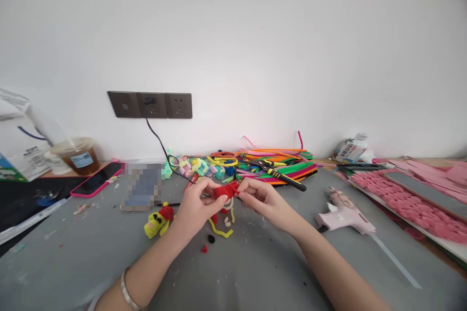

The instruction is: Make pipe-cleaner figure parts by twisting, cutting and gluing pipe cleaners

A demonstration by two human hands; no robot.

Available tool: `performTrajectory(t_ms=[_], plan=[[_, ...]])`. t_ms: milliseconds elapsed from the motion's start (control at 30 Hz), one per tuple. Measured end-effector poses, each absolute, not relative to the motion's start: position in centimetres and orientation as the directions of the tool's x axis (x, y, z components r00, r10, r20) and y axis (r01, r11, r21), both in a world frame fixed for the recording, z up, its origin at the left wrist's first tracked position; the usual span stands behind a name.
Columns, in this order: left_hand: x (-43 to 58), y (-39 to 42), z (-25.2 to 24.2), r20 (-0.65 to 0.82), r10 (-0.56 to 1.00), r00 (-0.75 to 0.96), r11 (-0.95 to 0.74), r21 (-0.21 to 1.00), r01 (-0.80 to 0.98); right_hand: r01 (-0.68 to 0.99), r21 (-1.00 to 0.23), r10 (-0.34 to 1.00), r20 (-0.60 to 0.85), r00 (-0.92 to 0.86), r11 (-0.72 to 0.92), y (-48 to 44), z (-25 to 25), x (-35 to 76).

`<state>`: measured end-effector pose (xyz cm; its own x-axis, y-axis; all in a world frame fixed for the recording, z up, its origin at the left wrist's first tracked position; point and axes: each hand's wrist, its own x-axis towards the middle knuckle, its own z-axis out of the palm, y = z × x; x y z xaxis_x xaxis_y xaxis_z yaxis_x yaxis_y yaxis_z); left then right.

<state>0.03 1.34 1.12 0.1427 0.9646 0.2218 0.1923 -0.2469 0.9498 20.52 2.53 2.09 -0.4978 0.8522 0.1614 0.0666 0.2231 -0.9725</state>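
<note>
Between my two hands is a red coiled pipe cleaner piece [226, 190], held above the grey table. My left hand [200, 200] closes its thumb and fingers round the left side of it. My right hand [260, 200] pinches the right side, where a thin red end shows. Just below lie a bent yellow pipe cleaner [222, 233] and some red and pale bits, partly hidden by my fingers. A yellow figure with a red top [159, 221] rests beside my left forearm. A small black piece [211, 238] and a red scrap [205, 249] lie nearer me.
Pipe cleaners [280, 167] in many colours lie along the wall, with yellow-and-black pliers [286, 179] on them. A pink glue gun [346, 218] is at the right, near pink braided material [394, 199]. At left are a phone [98, 180] and a drink cup [78, 158].
</note>
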Motion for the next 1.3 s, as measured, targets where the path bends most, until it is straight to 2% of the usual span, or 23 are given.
performTrajectory(t_ms=[133,333,467,600,833,933,1033,1167,1300], plan=[[0.1,1.5,0.7,0.248,0.964,0.096,-0.258,0.960,0.106,0.061,-0.973,0.839,0.159,-0.521,0.222,2.6,2.0,20.5],[0.2,1.6,0.8,0.238,0.965,0.110,-0.244,0.969,0.041,0.139,-0.973,0.849,0.087,-0.521,0.185,2.9,1.4,20.7],[0.1,1.5,1.1,0.119,0.979,0.167,-0.105,0.990,-0.091,0.150,-0.968,0.840,0.092,-0.534,0.201,3.2,1.2,20.8],[0.1,1.4,1.4,-0.022,0.955,0.297,0.089,0.973,-0.214,0.137,-0.975,0.814,0.064,-0.578,0.174,3.3,1.1,21.1],[0.1,1.3,2.0,-0.092,0.919,0.383,0.206,0.942,-0.266,0.083,-0.979,0.805,0.105,-0.584,0.188,3.4,1.4,21.5],[-0.3,1.4,1.8,-0.110,0.896,0.430,0.232,0.942,-0.242,0.079,-0.979,0.769,0.099,-0.631,0.190,3.4,1.7,21.5],[-0.9,1.6,1.7,-0.081,0.862,0.500,0.180,0.972,-0.152,0.130,-0.976,0.737,0.043,-0.675,0.176,3.3,1.8,21.7],[-1.3,1.7,1.5,-0.065,0.821,0.567,-0.019,0.990,0.141,0.380,-0.886,0.818,0.000,-0.575,0.266,3.6,1.3,22.0],[-1.0,1.7,1.3,-0.034,0.865,0.501,-0.140,0.942,0.306,0.529,-0.763,0.881,0.109,-0.461,0.371,4.0,0.7,22.1]])
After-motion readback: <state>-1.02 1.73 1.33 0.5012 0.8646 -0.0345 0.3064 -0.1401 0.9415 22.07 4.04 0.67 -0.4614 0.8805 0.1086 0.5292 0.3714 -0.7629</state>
